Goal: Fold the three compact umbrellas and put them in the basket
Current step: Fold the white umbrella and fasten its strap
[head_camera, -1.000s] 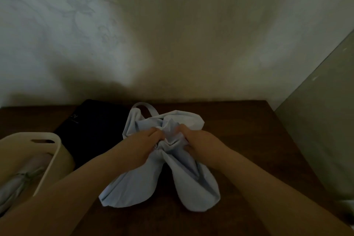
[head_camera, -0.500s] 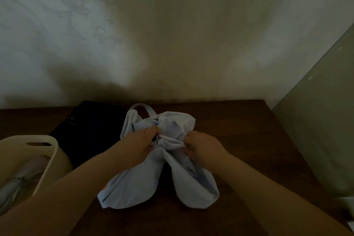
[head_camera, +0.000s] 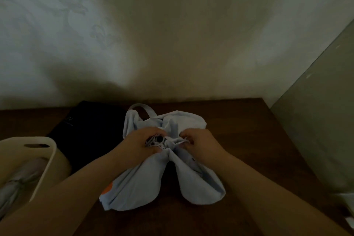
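Observation:
A pale blue compact umbrella (head_camera: 138, 184) lies collapsed on the dark wooden table (head_camera: 249, 140), its loose canopy spread in two lobes toward me. My left hand (head_camera: 139, 143) grips its bunched ribs around the dark shaft end. My right hand (head_camera: 199, 142) pinches a fold of the canopy just right of that end. A black umbrella (head_camera: 92, 132) lies flat behind and to the left. The cream basket (head_camera: 46, 161) stands at the left edge and holds a folded grey umbrella (head_camera: 17, 188).
A pale wall with a faint floral pattern rises behind the table. A grey-green panel (head_camera: 321, 130) closes off the right side. Something small and white (head_camera: 346, 203) sits at the table's near right corner.
My hands have drawn slightly apart. The left has shifted so the dark shaft end and ribs now show, and the right has pulled a fold of canopy out to the right.

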### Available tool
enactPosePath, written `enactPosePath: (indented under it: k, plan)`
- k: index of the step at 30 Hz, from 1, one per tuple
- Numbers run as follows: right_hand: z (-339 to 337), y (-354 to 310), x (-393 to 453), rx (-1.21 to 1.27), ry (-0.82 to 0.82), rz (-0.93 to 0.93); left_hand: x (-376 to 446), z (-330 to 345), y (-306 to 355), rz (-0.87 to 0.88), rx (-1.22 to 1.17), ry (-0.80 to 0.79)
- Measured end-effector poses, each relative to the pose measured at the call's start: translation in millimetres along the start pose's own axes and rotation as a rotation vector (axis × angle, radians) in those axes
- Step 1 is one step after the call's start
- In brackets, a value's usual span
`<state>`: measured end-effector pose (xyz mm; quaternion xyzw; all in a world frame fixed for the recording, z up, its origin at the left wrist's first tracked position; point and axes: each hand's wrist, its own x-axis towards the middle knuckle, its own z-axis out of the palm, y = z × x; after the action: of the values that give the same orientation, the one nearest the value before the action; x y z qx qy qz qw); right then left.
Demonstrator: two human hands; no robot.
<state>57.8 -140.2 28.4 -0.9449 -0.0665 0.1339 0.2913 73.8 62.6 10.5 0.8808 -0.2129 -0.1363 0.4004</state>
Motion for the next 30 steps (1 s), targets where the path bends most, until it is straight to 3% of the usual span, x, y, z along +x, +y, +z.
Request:
enactPosePath:
  k: [11,14,18,21,27,30]
  plan:
    - [-11,-5,2,-0.161,-0.332,-0.055,7,3,-4,0.056,0.102,-0.046]
    - [-16,1,-4,0.111,-0.267,0.009,6,4,-3,0.073,0.094,-0.061]
    - [-9,14,-2,0.132,-0.042,0.041,2,5,5,0.134,0.144,-0.055]
    - [-11,14,-4,0.182,-0.068,-0.034,2,5,7,0.161,0.162,-0.082]
    - [-7,8,-5,-0.125,-0.123,-0.122,7,6,3,0.082,0.159,-0.095]
    - [-3,11,-6,-0.05,-0.082,-0.154,6,5,-1,0.086,0.166,-0.101]
